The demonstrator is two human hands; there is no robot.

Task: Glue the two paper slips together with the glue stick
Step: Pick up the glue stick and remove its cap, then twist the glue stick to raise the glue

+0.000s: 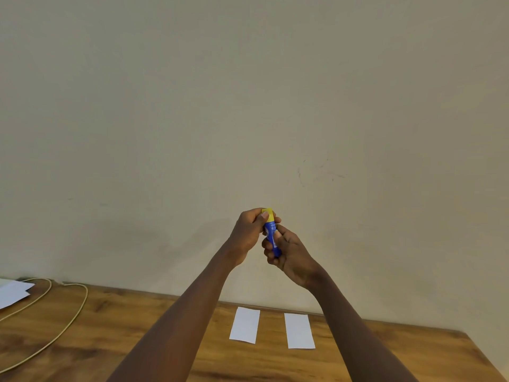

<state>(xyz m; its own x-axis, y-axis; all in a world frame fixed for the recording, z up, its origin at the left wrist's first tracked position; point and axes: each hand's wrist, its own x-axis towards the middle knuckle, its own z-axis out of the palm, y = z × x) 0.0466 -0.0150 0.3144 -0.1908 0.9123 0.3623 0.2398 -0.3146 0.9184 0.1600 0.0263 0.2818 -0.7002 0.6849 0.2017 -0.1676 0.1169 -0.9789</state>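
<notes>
The glue stick [272, 232] is upright at mid-frame, above the table [115, 334]. The left hand [249, 234] pinches its yellow cap [267, 212]; the right hand [289, 253] grips its blue body. Two slips [244, 325] [299, 331] lie side by side, apart, at lower centre. A cord [68, 321] and papers [12, 292] sit at lower left.

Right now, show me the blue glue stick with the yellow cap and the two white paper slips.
blue glue stick [271, 230]: head view, blue barrel.
left white paper slip [244, 325]: head view, its middle.
right white paper slip [299, 330]: head view, its middle.
</notes>
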